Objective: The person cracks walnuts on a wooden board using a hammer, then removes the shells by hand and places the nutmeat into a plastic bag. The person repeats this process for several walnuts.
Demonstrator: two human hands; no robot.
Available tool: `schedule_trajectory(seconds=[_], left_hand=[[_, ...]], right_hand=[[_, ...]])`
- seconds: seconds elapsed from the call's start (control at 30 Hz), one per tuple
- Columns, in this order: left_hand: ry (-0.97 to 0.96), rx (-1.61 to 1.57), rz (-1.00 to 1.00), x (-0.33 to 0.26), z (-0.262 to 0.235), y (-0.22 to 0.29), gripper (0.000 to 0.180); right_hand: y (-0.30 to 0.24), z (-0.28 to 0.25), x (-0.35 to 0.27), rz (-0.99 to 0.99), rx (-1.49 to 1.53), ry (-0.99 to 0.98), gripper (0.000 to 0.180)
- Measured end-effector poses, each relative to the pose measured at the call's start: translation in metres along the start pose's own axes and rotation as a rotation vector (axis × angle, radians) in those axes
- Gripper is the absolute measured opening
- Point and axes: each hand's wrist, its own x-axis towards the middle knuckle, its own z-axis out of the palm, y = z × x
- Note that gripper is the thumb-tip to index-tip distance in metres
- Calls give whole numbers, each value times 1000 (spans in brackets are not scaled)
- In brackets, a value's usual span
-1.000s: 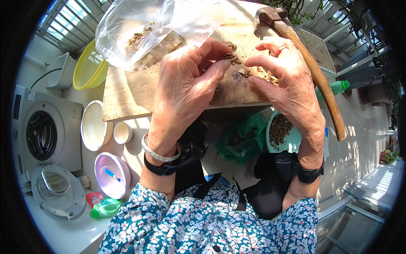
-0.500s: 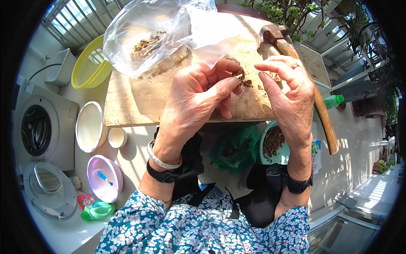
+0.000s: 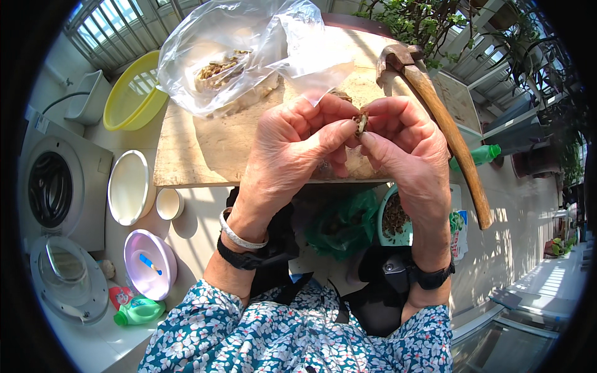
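- The left hand (image 3: 298, 140) and right hand (image 3: 407, 144) pinch one small brown piece (image 3: 360, 124) between their fingertips, over the wooden table (image 3: 193, 152).
- Below the table: a green bag (image 3: 339, 227), then a mint basin (image 3: 404, 238) of brown bits (the right forearm partly hides it).
- Right of the right hand, a hammer (image 3: 449, 124) overhangs the table.
- Beyond the left hand, a clear bag (image 3: 183, 71) holds pieces.
- Farther, a leafy plant (image 3: 428, 34).

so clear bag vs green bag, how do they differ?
Colour: the clear bag is colourless, the green bag green-tinted. Place: the clear bag lies on the wooden tabletop, the green bag below its near edge. Contents: the clear bag shows brownish pieces; the green bag's are unclear. Both are crumpled plastic.
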Motion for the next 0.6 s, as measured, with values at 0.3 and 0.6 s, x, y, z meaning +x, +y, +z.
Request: schedule_trajectory(seconds=[0.3,0.6], left_hand=[[56,77,-5,0,0,-2,16],[48,101,49,-1,3,-3,15]], right_hand=[[0,1,2,5,-9,35,28],[0,-3,2,20,29,21,23]])
